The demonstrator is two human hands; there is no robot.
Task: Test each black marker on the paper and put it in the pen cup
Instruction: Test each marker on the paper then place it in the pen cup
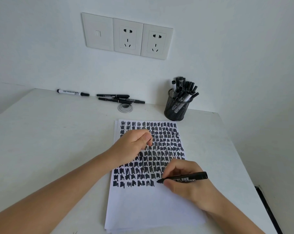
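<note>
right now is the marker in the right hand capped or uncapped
Uncapped. The marker in the right hand shows its bare black tip at the paper, at the end of the last row of scribbles. Its cap is not in view.

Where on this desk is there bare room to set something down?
The desk is bare left of the paper, and right of it below the pen cup. It is crowded along the wall, where loose markers lie.

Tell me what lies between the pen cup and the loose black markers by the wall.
In the head view, only bare white desk separates the pen cup from the loose black markers; the round metal cable grommet sits just below those markers.
</note>
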